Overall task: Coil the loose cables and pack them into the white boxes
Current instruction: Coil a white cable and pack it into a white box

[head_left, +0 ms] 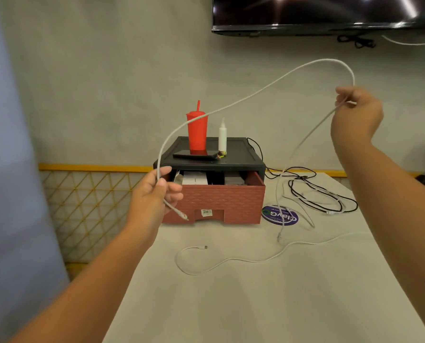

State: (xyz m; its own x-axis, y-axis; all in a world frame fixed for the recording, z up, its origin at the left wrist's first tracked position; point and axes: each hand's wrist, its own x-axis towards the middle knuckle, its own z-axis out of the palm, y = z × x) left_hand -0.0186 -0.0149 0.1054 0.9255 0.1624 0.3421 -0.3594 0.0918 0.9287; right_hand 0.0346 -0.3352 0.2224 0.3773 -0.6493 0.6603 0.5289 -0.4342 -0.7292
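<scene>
A long white cable (233,102) arcs through the air between my hands. My left hand (154,194) pinches it near one end, and the plug dangles just below, in front of the drawer. My right hand (355,107), raised at the upper right, pinches the cable farther along; the rest hangs down to the table, its other plug (278,235) near the purple sticker. A second white cable (231,261) lies loose on the table. A tangle of black and white cables (318,194) lies at the back right. A white box (194,179) sits inside the open drawer.
A brick-red drawer (221,204) stands open in a black-topped unit (236,157). On top stand a red tumbler (197,129), a white bottle (222,134) and a phone (194,155). A round purple sticker (279,215) lies on the white table (256,305). A TV (325,13) hangs on the wall.
</scene>
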